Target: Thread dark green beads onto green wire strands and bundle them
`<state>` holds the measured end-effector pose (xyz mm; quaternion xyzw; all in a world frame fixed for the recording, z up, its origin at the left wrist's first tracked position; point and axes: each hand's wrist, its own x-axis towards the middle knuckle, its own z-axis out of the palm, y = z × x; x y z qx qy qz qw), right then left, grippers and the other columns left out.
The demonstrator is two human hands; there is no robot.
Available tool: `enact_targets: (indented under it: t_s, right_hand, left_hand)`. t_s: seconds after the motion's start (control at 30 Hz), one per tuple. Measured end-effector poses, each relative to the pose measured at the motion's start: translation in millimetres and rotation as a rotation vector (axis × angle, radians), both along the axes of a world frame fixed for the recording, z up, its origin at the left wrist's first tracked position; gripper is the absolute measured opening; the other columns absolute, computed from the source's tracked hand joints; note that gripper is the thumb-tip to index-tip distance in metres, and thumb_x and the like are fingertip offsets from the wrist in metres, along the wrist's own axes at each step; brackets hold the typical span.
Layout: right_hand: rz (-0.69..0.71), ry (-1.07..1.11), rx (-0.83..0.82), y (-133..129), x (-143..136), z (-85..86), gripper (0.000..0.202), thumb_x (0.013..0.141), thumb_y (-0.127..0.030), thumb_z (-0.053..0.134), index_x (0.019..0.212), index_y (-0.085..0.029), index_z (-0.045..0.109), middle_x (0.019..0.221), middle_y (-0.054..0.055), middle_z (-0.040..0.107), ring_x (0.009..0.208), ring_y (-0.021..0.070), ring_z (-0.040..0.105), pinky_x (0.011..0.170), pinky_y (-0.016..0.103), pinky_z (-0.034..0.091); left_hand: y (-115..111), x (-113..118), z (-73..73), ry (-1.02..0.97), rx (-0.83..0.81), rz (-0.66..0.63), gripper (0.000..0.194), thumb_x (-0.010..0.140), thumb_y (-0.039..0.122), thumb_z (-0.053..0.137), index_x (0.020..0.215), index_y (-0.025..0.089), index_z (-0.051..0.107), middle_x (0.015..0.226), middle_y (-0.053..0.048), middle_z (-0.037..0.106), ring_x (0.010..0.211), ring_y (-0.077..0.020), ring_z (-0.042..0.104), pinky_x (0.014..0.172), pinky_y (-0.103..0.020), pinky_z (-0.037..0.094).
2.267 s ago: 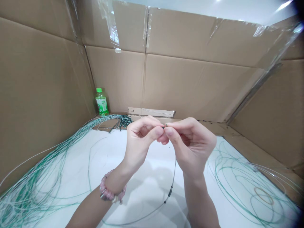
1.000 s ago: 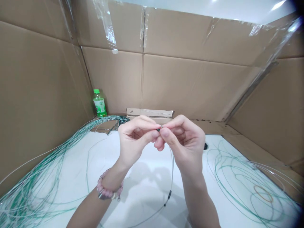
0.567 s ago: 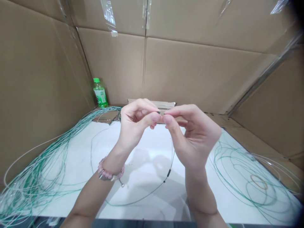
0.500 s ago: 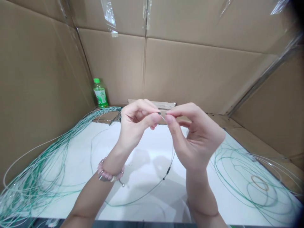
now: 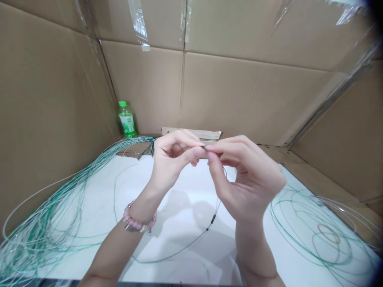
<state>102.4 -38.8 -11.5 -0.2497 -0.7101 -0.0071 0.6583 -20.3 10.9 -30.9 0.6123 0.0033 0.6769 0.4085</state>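
I have the left hand (image 5: 170, 157) pinching a tiny green piece (image 5: 204, 147) above the white tabletop (image 5: 188, 189); I can't tell whether the right hand (image 5: 245, 179), its fingertips alongside, grips anything.

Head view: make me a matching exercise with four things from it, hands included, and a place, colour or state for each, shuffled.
1. Bottle
2. Beaded bracelet
3. Orange ring
4. Left hand

A. Among thin green loops at the picture's right
B. Upright, near the back cardboard wall
C. Thumb and forefinger pinched on a tiny green piece
D. Pink, worn around a wrist

Pairs: 1-B, 2-D, 3-A, 4-C
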Motion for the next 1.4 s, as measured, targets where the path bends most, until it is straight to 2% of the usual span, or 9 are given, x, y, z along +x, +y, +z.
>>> enact_targets:
  t_s: [0.27, 0.5, 0.6, 0.8, 0.97, 1.13, 1.2, 1.3, 1.4]
  right_hand:
    - [-0.084, -0.041, 0.018, 0, 2, 0.8, 0.02, 0.077, -0.001, 0.061, 0.081, -0.02, 0.065, 0.074, -0.001, 0.063, 0.063, 0.0085, 0.058, 0.054, 0.019, 0.054]
    - [-0.085, -0.092, -0.004, 1, 12, 2.1, 0.025, 0.077, -0.003, 0.064, 0.085, -0.027, 0.066, 0.076, -0.004, 0.069, 0.065, 0.0109, 0.063, 0.06, 0.023, 0.057]
    - [-0.057, -0.037, -0.016, 4, 13, 2.0, 0.024, 0.075, -0.005, 0.068, 0.085, -0.028, 0.066, 0.073, -0.006, 0.07, 0.065, 0.0096, 0.064, 0.061, 0.021, 0.059]
    - [0.034, 0.011, -0.096, 5, 11, 1.9, 0.028, 0.075, -0.007, 0.069, 0.092, -0.031, 0.067, 0.081, -0.006, 0.07, 0.077, 0.0118, 0.069, 0.069, 0.024, 0.062]
    - [0.038, 0.011, -0.099, 4, 7, 2.1, 0.029, 0.073, -0.005, 0.068, 0.095, -0.025, 0.066, 0.084, -0.004, 0.07, 0.076, 0.0114, 0.068, 0.067, 0.025, 0.061]
    - [0.07, -0.03, -0.214, 6, 9, 3.5, 0.03, 0.073, -0.002, 0.061, 0.096, -0.022, 0.063, 0.083, -0.003, 0.065, 0.072, 0.0087, 0.062, 0.063, 0.021, 0.058]
    - [0.055, -0.12, -0.277, 8, 20, 4.7, 0.033, 0.07, -0.001, 0.058, 0.097, -0.021, 0.062, 0.076, -0.005, 0.06, 0.068, 0.0082, 0.058, 0.064, 0.021, 0.057]
    - [0.009, -0.473, -0.473, 12, 41, 7.4, 0.031, 0.069, -0.005, 0.06, 0.095, -0.022, 0.063, 0.07, -0.005, 0.061, 0.065, 0.0095, 0.059, 0.068, 0.025, 0.056]
    - [0.01, -0.56, -0.557, 13, 51, 9.9, 0.025, 0.073, -0.017, 0.068, 0.098, -0.023, 0.066, 0.088, 0.0, 0.07, 0.081, 0.0151, 0.066, 0.076, 0.031, 0.056]
  left_hand:
    - [1, 0, 0.1, 0.014, 0.016, 0.039, 0.01, 0.077, 0.012, 0.069, 0.081, 0.021, 0.073, 0.072, 0.002, 0.064, 0.05, -0.0009, 0.055, 0.047, -0.01, 0.048]
    - [-5, -9, 9.9, 0.163, 0.024, 0.256, 0.01, 0.064, 0.015, 0.08, 0.071, 0.018, 0.073, 0.066, 0.0, 0.067, 0.05, -0.0064, 0.057, 0.042, -0.015, 0.049]
    - [-8, -15, 12.5, 0.243, 0.043, 0.306, 0.004, 0.071, 0.015, 0.075, 0.073, 0.018, 0.074, 0.066, -0.001, 0.069, 0.054, -0.0084, 0.061, 0.046, -0.017, 0.05]
    - [-13, -16, 13.2, 0.278, 0.128, 0.441, 0.01, 0.077, 0.011, 0.067, 0.074, 0.018, 0.072, 0.067, 0.0, 0.068, 0.059, -0.0085, 0.061, 0.05, -0.018, 0.049]
    - [-14, -13, 12.4, 0.279, 0.268, 0.614, 0.012, 0.076, 0.009, 0.066, 0.074, 0.02, 0.07, 0.067, 0.001, 0.067, 0.06, -0.0093, 0.058, 0.054, -0.021, 0.048]
    - [-15, -15, 12.1, 0.337, 0.315, 0.685, 0.011, 0.075, 0.011, 0.067, 0.072, 0.021, 0.069, 0.064, 0.001, 0.066, 0.056, -0.011, 0.056, 0.051, -0.024, 0.045]
    - [-13, -17, 11.4, 0.331, 0.309, 0.713, 0.01, 0.074, 0.012, 0.068, 0.07, 0.021, 0.068, 0.061, 0.001, 0.064, 0.054, -0.0106, 0.054, 0.05, -0.024, 0.044]
    - [-9, -17, 8.9, 0.305, 0.273, 0.767, 0.009, 0.074, 0.014, 0.068, 0.068, 0.02, 0.066, 0.059, 0.001, 0.062, 0.052, -0.0102, 0.052, 0.05, -0.024, 0.042]
    - [-6, -12, 5.7, 0.315, 0.237, 0.766, 0.009, 0.075, 0.015, 0.068, 0.067, 0.02, 0.066, 0.06, 0.001, 0.063, 0.053, -0.0097, 0.052, 0.05, -0.023, 0.043]
